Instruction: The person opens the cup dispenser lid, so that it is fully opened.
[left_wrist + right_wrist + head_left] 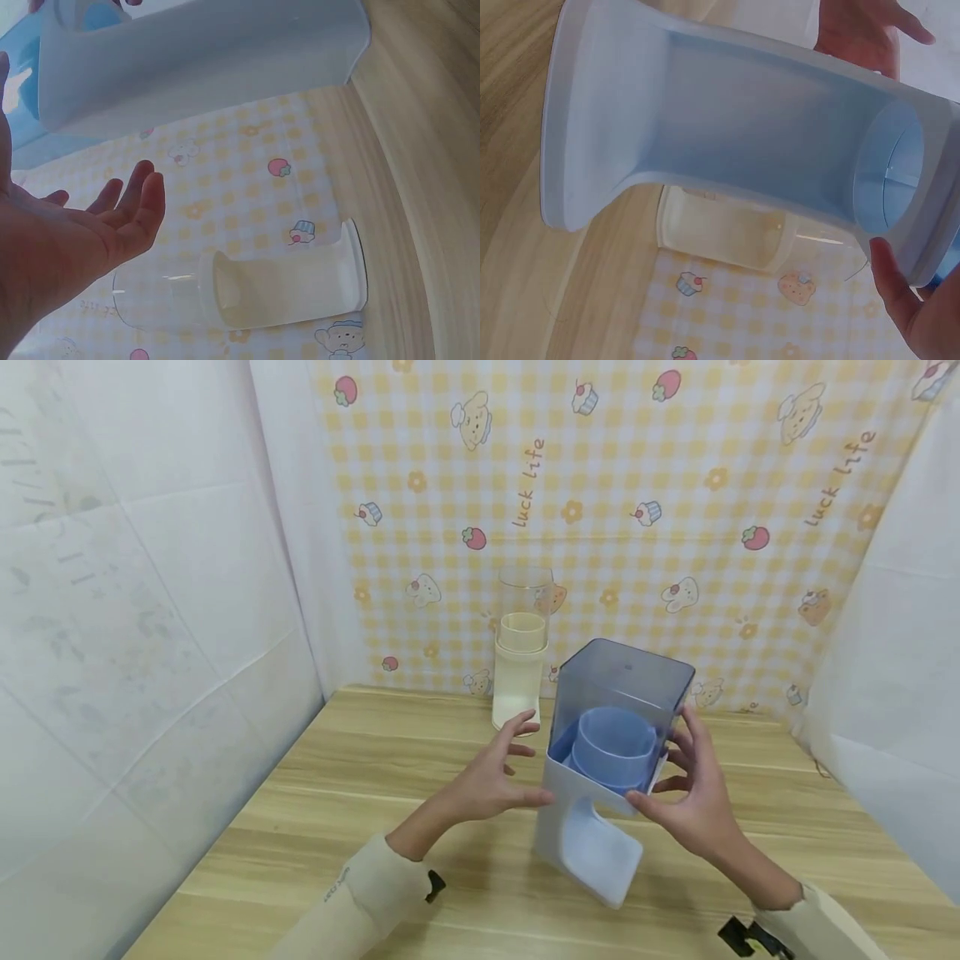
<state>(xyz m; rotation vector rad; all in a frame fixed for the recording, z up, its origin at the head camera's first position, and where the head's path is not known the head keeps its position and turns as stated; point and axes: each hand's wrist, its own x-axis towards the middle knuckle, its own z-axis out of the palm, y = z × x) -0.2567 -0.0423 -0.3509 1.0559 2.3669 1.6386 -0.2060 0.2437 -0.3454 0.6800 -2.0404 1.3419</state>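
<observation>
A pale blue dispenser (553,818) has a smoky see-through square cover (627,670) with a blue round tube (617,745) inside. It leans in front of me; whether its foot touches the table cannot be told. My right hand (699,793) grips its upper right side, thumb on the front edge and fingers round the side. On the other side my left hand (487,781) is spread, thumb close to the dispenser's left edge. In the left wrist view that hand's fingers (142,210) stand apart from the dispenser. The right wrist view shows a round opening (891,169) under its top.
Behind, a cream dispenser (517,685) with a clear round tube (525,589) stands upright at the table's back edge. The wooden table (330,810) meets a yellow checked cloth (420,535) at the back. White sheets hang at the left (172,568) and right (892,635).
</observation>
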